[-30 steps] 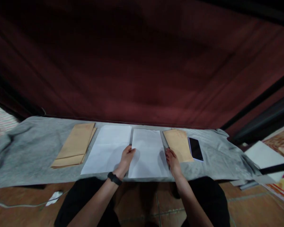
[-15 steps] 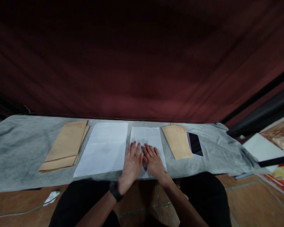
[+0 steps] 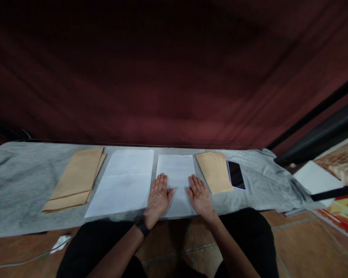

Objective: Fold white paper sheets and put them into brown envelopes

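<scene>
A white sheet of paper [image 3: 176, 170] lies in front of me on a grey cloth [image 3: 20, 181]. My left hand [image 3: 158, 195] rests flat on the sheet's left side, fingers stretched out, a black band on the wrist. My right hand [image 3: 199, 194] lies flat on the sheet's right side, fingers spread. Neither hand holds anything. A larger white sheet [image 3: 123, 181] lies just left of my left hand. A brown envelope [image 3: 214, 172] sits right of my right hand.
A stack of brown envelopes [image 3: 75, 177] lies at the left of the cloth. A black phone [image 3: 236, 174] rests beside the right envelope. A dark red curtain [image 3: 174, 77] hangs behind. More white paper [image 3: 313, 178] sits off to the right. Tiled floor shows below.
My hands went from gripping the sheet's side edges to lying flat together at its middle, then slid apart toward its left and right sides.
</scene>
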